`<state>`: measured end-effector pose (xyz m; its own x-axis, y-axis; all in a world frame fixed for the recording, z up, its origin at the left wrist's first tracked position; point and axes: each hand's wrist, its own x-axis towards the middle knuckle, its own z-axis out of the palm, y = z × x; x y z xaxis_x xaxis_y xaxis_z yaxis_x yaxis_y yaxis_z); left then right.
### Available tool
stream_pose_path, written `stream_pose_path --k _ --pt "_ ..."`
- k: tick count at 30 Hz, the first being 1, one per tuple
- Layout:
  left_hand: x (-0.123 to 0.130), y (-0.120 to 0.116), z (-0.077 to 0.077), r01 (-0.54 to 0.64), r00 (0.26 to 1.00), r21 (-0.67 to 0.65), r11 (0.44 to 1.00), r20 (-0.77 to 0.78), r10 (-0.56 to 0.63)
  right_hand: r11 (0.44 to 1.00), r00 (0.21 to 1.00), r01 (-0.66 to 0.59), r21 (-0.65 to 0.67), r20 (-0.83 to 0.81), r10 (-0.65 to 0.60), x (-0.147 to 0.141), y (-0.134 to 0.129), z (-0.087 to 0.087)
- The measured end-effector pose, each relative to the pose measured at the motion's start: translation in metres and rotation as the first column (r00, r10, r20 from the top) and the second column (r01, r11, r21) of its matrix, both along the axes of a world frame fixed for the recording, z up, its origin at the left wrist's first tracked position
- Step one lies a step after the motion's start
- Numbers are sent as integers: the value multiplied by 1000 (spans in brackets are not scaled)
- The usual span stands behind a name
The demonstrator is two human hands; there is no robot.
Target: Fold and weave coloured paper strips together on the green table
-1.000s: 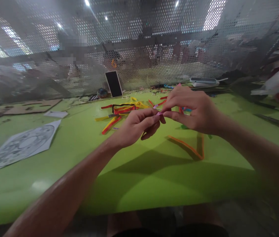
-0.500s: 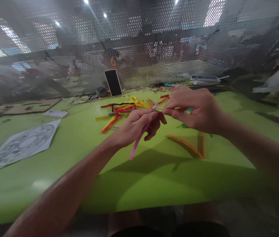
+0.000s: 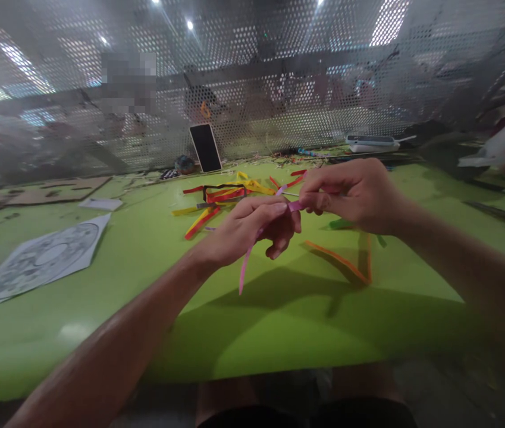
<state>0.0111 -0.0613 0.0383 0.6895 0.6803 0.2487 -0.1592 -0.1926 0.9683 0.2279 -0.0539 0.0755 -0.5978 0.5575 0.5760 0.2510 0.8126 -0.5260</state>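
A narrow pink strip (image 3: 244,268) runs through both my hands above the green table. My left hand (image 3: 259,226) pinches it between thumb and fingers, and its loose end hangs below the palm. Just to the right, my right hand (image 3: 350,193) grips the other part of the strip, a short flat stretch showing between the two hands. Whether the strip is paper or felt I cannot tell. Under my right hand lie an orange strip (image 3: 336,261) bent into a V and a green piece (image 3: 341,224). Beyond my left hand is a pile of red and yellow strips (image 3: 225,193).
A dark-screened phone (image 3: 206,148) leans upright against the perforated metal screen (image 3: 243,89). On the left lie a printed paper (image 3: 51,255) with a ring pattern and cut cardboard (image 3: 56,191). Scissors-like blades (image 3: 497,214) rest at the right, and scraps line the back edge.
My right hand has shifted slightly and its fingers have curled in more. A short stretch of pink strip now shows between my hands, and the hanging end has swung a little.
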Motion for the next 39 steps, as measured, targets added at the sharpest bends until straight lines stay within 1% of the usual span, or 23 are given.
stream_pose_path --k 5,10,16,20,24,26,29,32,34,35,37,38,39 --pt "-1 0 0 17 1000 16 1000 22 -17 999 1000 3 -43 -11 -3 -1 -2 0" --pt "-2 1 -1 27 999 17 999 32 -28 997 997 -67 -38 -41 66 -1 -1 -1" --pt "-1 0 -1 15 1000 13 1000 20 -15 998 998 -61 -32 -10 61 -1 1 -3" --pt "0 -1 1 -6 1000 22 1000 -7 6 997 998 -53 -60 14 54 -1 -1 -3" --pt "0 1 2 -25 996 62 998 -82 30 997 995 15 -80 98 -7 -1 -1 -2" --pt "0 3 0 -54 991 95 994 -114 65 997 990 27 -75 140 -17 0 2 -3" --pt "1 9 -5 -128 982 139 982 -121 145 998 983 10 -59 182 1 2 8 -7" --pt "1 17 -13 -207 964 205 957 -126 235 999 975 3 -49 221 8 6 17 -13" --pt "0 23 -18 -264 941 281 923 -134 310 1000 961 17 -14 276 -12 9 25 -18" --pt "-1 25 -20 -297 925 331 896 -134 356 999 951 37 21 308 -41 10 29 -22" --pt "-2 29 -24 -359 877 443 821 -140 459 987 922 107 122 360 -145 13 39 -29" --pt "-2 31 -26 -379 855 484 789 -144 499 972 904 152 178 373 -209 14 43 -32" --pt "-2 31 -27 -388 839 504 772 -154 522 953 884 195 233 380 -274 15 47 -36"
